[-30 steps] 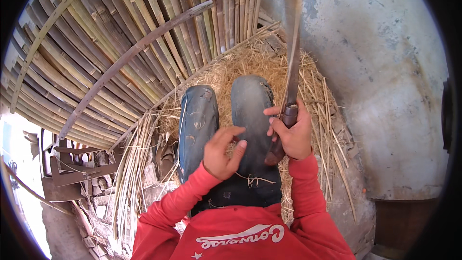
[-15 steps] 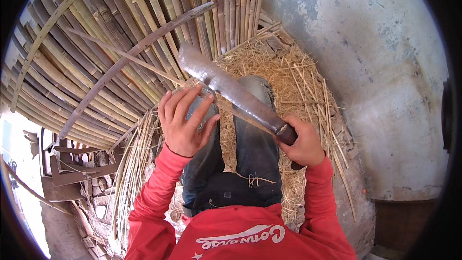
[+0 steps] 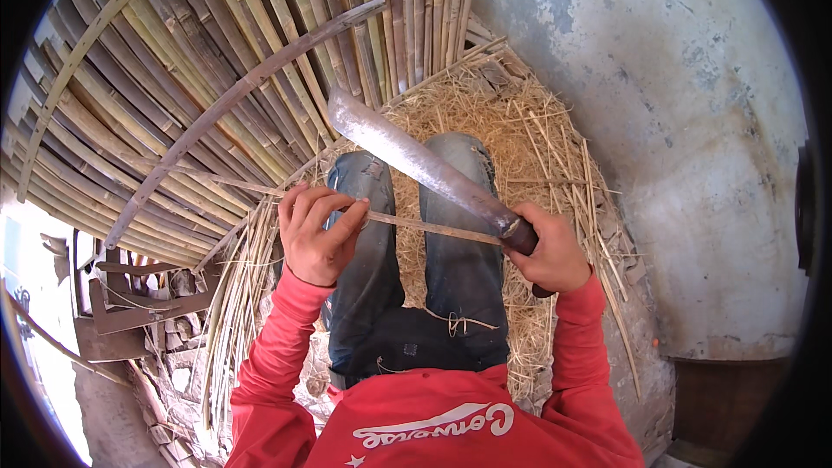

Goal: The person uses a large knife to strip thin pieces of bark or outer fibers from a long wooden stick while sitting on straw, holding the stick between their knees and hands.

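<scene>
My right hand (image 3: 553, 250) is wrapped round the dark handle of a machete (image 3: 412, 156). Its broad, worn blade points up and to the left, above my knees. A thin bamboo strip (image 3: 433, 227) crosses below the blade, over my thighs. The fingers of my left hand (image 3: 317, 236) are closed on this strip, which runs on past them to the left toward the bamboo slats. At its other end the strip meets my right hand beside the machete handle; whether that hand grips it too is hidden.
A wall of bamboo slats (image 3: 251, 35) with curved crosspieces stands at the upper left. Thin split strips (image 3: 232, 312) lie in a bundle left of my legs. Straw-like shavings (image 3: 529, 152) cover the ground ahead. A stained wall (image 3: 685, 165) rises at the right.
My left hand has moved slightly down and left, its fingers closing on the strip. The strip now lies flatter and apart from the blade. The machete has shifted only slightly.
</scene>
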{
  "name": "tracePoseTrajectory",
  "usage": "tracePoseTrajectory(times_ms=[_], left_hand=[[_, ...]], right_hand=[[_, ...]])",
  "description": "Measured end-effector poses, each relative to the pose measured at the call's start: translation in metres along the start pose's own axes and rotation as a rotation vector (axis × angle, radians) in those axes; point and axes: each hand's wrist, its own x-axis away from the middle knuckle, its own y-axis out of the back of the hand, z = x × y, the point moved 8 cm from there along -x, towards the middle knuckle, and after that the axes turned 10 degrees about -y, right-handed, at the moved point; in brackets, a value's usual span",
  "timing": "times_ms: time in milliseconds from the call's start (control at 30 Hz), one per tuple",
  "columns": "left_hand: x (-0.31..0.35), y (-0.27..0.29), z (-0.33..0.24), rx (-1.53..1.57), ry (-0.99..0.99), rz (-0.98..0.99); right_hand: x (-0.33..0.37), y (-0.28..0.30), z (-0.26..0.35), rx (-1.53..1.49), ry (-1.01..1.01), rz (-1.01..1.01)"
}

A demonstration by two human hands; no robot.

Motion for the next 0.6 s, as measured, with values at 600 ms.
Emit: tracePoseTrajectory(times_ms=[600], left_hand=[[0.0061, -0.0061, -0.0007, 0.063, 0.010, 0.013]], right_hand=[[0.0003, -0.0033, -0.0095, 0.039, -0.041, 0.010]])
